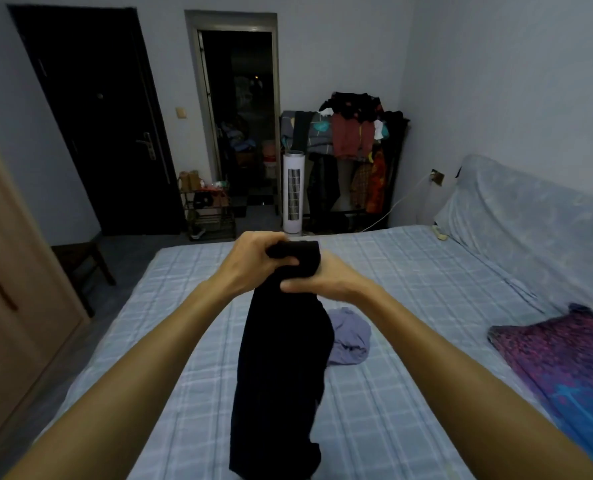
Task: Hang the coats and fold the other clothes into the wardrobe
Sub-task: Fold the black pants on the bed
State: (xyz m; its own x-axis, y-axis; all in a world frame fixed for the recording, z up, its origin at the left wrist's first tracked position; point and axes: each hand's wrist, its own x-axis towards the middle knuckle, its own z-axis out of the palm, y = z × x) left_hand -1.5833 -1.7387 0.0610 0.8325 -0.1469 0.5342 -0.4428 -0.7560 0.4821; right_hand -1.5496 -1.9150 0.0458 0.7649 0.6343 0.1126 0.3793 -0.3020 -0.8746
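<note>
Both arms reach forward over the bed with the pale blue checked sheet (pixel 409 271), and the two hands meet at the top of a long black fabric garment (pixel 281 358). The left hand (pixel 253 258) is curled closed over the bunched upper edge, thumb pressed on the cloth; the right hand (pixel 317 280) is clamped on the same edge just below and beside it, fingers wrapped round the far side. Holding the garment high by one end lets its weight pull it straight, so the length hangs down toward the person and the creases drop out before any fold is made. In the dim light it is hard to tell whether this is a pair of trousers or a top, though the narrow hanging shape suggests trousers, which would be folded, not hung.

A crumpled lilac-grey cloth garment (pixel 350 337) lies on the sheet just right of the hanging black one, apparently waiting its turn. A purple and blue patterned pillow (pixel 565 358) rests at the right edge of the bed. At the left edge of the view stands a light wooden wardrobe door (pixel 14 271), close by the bed, so folded pieces have a short way to go.
</note>
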